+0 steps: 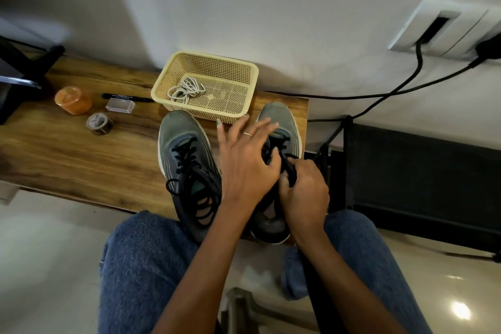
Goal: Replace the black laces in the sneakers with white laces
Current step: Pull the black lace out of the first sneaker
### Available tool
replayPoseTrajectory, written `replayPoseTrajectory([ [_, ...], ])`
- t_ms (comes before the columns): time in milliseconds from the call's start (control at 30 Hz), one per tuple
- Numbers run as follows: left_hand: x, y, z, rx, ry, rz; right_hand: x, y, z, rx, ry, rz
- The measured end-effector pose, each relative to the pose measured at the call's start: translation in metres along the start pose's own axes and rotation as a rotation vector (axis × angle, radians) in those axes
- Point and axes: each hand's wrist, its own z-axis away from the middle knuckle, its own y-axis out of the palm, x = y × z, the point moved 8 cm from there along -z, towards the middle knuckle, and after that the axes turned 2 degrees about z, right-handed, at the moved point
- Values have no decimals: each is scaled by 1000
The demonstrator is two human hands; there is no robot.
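While both sneakers sit at the bench's (67,160) right end, heels overhanging its near edge, our right hand (305,198) pinches the right sneaker's (282,127) black lace (288,168); our left hand (244,168), fingers spread, rests there. Basket (244,68), far edge: white laces (185,89).

Wooden bench (67,154): sneakers (187,160), basket (162,81).

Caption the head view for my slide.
Right hand pinches right grey sneaker's black lace; left hand open above.
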Motion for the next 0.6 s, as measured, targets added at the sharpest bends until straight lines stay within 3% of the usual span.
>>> replayPoseTrajectory([
  [133,0,22,6,122,82,-141,-1,1,0,2,10,13],
  [467,-2,17,11,-50,13,-87,-1,-1,0,-3,21,5],
  [600,9,0,13,-210,-146,152,-1,0,0,7,26,15],
])
